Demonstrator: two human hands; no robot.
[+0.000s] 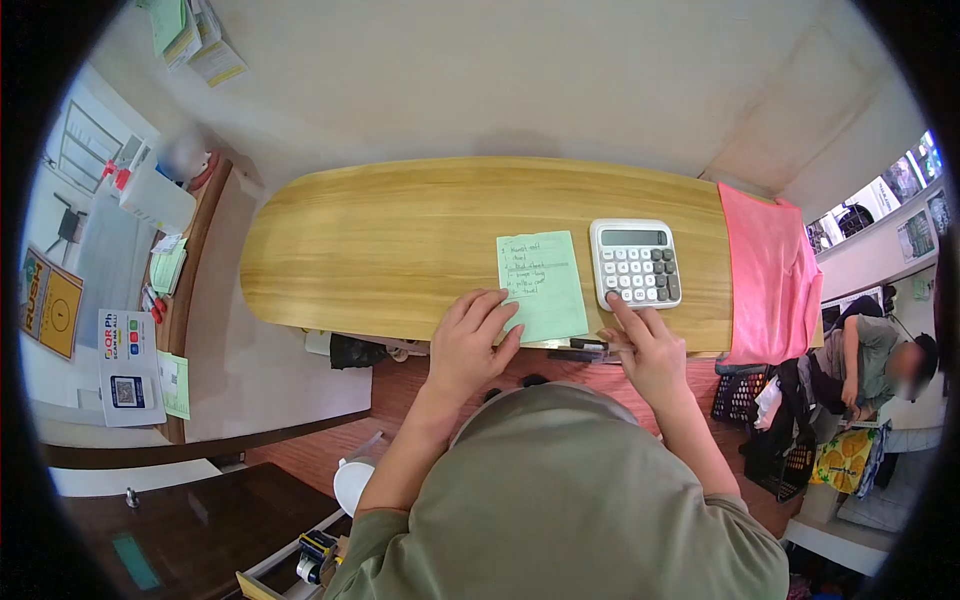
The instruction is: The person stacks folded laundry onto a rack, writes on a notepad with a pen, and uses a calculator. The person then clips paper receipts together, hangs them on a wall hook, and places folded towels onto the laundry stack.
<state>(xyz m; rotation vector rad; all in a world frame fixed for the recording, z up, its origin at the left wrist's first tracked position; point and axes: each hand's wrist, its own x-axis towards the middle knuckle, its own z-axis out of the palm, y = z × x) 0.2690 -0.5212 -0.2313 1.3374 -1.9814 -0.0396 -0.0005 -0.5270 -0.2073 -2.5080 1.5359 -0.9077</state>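
A green slip of paper (555,290) with handwritten lines lies on the wooden tabletop (380,230). My left hand (470,340) rests at its lower left, fingers stretched out and lying flat on the edge. Just right of the slip sits a white calculator (642,260) with white and grey keys. My right hand (652,355) is at the calculator's lower left corner, its index finger touching the bottom keys. A black pen (588,344) sticks out leftward from under that hand's fingers, held near the table's front edge.
Pink cloth (770,270) drapes over the table's right end. Black crates (740,395) and a seated person (870,360) are at the far right. On the left, a ledge holds a white jug (158,198), green slips (168,268) and a QR sign (130,365). An open drawer (300,570) juts out below.
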